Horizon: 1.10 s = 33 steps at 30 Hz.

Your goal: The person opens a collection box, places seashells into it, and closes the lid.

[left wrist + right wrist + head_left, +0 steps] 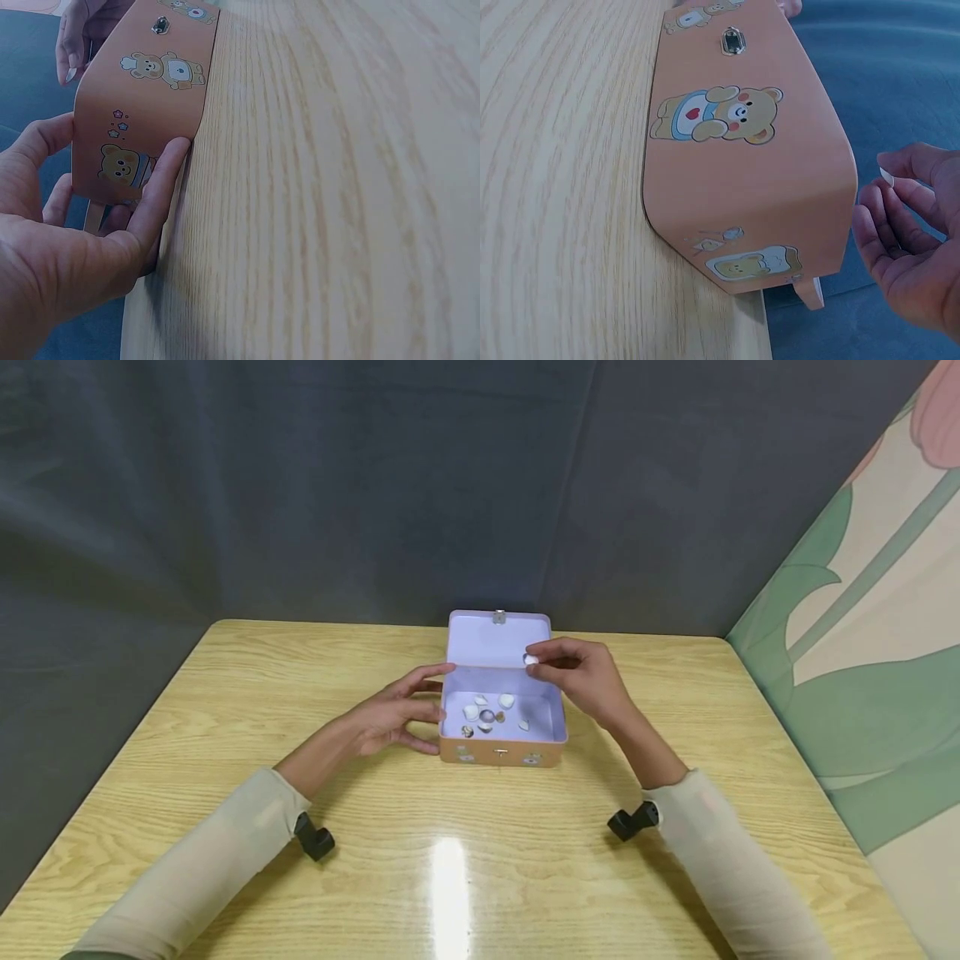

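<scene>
An orange tin box (498, 753) with a lilac inside stands on the table, its lid (491, 639) raised at the back. Several small shells (507, 701) lie scattered on its floor, mostly white, some brownish. My left hand (397, 714) rests against the box's left side with fingers spread, fingertips at the rim and along the wall; in the left wrist view the hand (82, 232) covers part of that corner. Over the box's right rear part, my right hand (581, 672) pinches a small white shell (531, 659) between thumb and fingertips. The right wrist view shows the shell (886, 177) edge-on.
The box stands on a light wood table (300, 693) near its far edge. A dark curtain (390, 485) hangs behind, and a floral cloth (885, 693) borders the right side. A metal clasp (733, 41) sits on the box's front, which carries bear pictures.
</scene>
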Each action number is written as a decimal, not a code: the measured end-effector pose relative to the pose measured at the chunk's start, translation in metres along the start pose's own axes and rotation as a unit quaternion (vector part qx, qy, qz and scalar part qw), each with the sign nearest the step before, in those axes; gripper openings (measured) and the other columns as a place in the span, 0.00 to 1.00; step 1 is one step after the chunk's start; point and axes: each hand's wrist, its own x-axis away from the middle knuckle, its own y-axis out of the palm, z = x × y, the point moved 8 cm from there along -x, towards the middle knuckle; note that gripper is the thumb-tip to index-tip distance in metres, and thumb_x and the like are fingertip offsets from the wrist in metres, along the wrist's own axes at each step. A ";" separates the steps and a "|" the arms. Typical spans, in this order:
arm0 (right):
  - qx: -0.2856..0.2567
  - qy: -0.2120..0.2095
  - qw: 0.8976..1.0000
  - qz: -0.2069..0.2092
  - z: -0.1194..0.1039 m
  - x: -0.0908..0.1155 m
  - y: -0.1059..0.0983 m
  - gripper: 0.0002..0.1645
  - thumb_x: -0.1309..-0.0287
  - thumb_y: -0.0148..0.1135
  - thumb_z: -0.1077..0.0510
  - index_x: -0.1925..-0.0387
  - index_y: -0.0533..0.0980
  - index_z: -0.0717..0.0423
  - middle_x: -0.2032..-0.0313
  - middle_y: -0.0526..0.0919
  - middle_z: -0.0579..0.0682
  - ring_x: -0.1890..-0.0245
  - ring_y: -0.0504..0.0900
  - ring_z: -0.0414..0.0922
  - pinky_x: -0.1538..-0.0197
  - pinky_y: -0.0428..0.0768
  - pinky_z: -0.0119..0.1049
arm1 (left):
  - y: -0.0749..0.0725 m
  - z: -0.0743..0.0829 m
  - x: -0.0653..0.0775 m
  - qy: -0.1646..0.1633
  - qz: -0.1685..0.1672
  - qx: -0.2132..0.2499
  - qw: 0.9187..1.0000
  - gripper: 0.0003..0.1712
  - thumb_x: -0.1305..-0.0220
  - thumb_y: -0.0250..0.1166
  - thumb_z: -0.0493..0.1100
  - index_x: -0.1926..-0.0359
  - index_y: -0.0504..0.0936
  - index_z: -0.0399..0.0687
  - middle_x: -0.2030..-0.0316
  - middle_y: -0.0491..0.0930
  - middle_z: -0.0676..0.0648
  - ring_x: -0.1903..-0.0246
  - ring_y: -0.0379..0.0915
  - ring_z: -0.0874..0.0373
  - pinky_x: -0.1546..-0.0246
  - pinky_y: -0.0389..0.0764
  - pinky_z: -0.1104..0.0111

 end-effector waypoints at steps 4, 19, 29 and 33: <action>0.007 0.002 1.000 -0.004 0.000 -0.001 0.005 0.16 0.31 0.79 0.61 0.45 0.91 0.60 0.47 0.95 0.63 0.59 0.89 0.33 0.55 0.85 0.22 | -0.001 0.000 0.001 -0.001 0.002 0.001 1.000 0.47 0.19 0.64 0.34 0.10 0.59 0.70 0.11 0.49 0.44 0.29 0.75 0.36 0.51 0.98 0.49; 0.005 0.003 0.999 -0.035 -0.004 -0.003 0.028 0.17 0.33 0.81 0.62 0.45 0.91 0.60 0.51 0.95 0.61 0.58 0.89 0.40 0.57 0.87 0.24 | -0.002 -0.001 0.002 -0.004 0.002 0.003 1.000 0.46 0.19 0.64 0.34 0.10 0.59 0.69 0.11 0.49 0.43 0.27 0.73 0.35 0.51 0.98 0.49; 0.007 0.003 0.999 -0.048 -0.002 -0.003 0.038 0.17 0.32 0.80 0.61 0.44 0.91 0.60 0.53 0.95 0.60 0.58 0.89 0.42 0.57 0.86 0.25 | -0.002 -0.003 0.001 -0.003 0.002 -0.004 1.000 0.45 0.18 0.63 0.35 0.10 0.59 0.69 0.11 0.48 0.42 0.25 0.71 0.33 0.50 0.98 0.48; -0.001 0.002 0.999 -0.054 -0.003 -0.003 0.040 0.19 0.32 0.80 0.62 0.42 0.89 0.63 0.52 0.95 0.61 0.57 0.90 0.42 0.57 0.87 0.25 | -0.001 -0.003 0.000 -0.002 0.001 -0.004 1.000 0.45 0.18 0.63 0.35 0.10 0.59 0.69 0.11 0.49 0.42 0.25 0.71 0.34 0.50 0.98 0.48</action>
